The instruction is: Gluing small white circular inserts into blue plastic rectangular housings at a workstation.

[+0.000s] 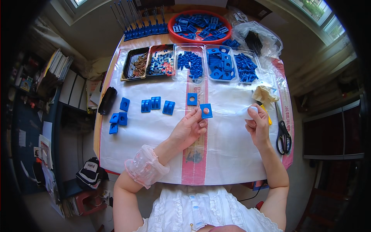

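Note:
My left hand (190,127) holds a flat blue square plate with a round hole (206,110) by its lower edge, above the white table cover (224,147). A second blue holed plate (192,99) lies just beyond it. My right hand (256,123) is closed around a white crumpled wad (247,112), near a yellow cloth (264,94) and a yellow handle (266,115). Blue slotted blocks (155,103) lie in a row to the left of my left hand.
Trays at the back hold brown screws (136,63), small washers (161,62) and blue parts (218,63). A red bowl of blue pieces (199,26) stands behind them. Black scissors (283,133) lie at the right. More blue blocks (119,116) and a black case (107,100) lie left.

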The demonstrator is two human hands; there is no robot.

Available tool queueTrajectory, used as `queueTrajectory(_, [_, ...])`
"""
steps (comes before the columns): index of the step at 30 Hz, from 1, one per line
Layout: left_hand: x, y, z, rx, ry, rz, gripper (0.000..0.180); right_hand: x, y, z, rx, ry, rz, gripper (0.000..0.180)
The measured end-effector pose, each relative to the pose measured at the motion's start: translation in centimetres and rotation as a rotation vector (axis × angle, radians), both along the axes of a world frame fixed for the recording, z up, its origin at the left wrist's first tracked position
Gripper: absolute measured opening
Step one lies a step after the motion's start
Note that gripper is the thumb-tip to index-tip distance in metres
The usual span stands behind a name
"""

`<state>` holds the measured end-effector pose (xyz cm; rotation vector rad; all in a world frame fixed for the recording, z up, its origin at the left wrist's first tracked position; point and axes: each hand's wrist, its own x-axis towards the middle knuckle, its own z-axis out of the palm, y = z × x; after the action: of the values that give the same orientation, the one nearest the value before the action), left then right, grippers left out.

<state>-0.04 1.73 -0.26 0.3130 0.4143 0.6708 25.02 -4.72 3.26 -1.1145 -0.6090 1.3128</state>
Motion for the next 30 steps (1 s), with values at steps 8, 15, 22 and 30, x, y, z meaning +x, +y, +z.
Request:
queueTrajectory(8, [0.04,-0.03,0.11,-0.006,-0.005,-0.002,0.016,0.12,-0.06,-0.11,0.003,-0.006,0.004,0.009])
queueTrajectory(15, [0.08,-0.03,0.06,-0.005,0.001,0.003,0.016,-0.02,-0.06,0.02,-0.002,-0.015,0.000,0.009])
queueTrajectory(22, [0.02,-0.02,0.10,-0.004,0.001,0.002,0.016,-0.01,0.00,0.00,-0.006,-0.020,-0.002,0.009])
queueTrajectory(30, [0.08,0.01,-0.02,0.004,-0.006,-0.009,0.016,0.09,-0.06,-0.04,-0.003,-0.016,0.002,0.009])
